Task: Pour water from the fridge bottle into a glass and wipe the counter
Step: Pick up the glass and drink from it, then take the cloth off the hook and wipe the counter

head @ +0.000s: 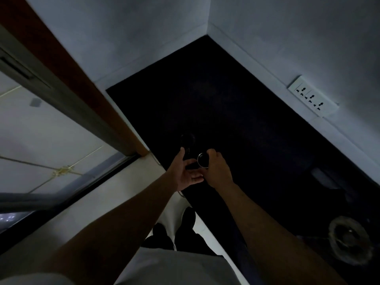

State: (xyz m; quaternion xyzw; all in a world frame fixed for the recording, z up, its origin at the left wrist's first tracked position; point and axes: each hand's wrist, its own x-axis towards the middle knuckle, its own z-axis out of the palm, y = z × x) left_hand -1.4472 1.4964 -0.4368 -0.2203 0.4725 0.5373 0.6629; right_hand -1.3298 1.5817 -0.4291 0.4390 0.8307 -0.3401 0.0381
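Note:
The scene is very dim. On the black counter, my right hand is closed around a small clear object with a round rim, seemingly a glass, tilted toward me. My left hand is open, palm up, right beside it, fingers reaching under the rim. The left thumb points at a dark rounded object standing just behind. It is too dark to tell whether that is the bottle.
A white triple wall socket sits on the right wall above the counter. A round glass dish rests on the counter at near right, with a faint pale object beyond it. A brown door frame runs along the left.

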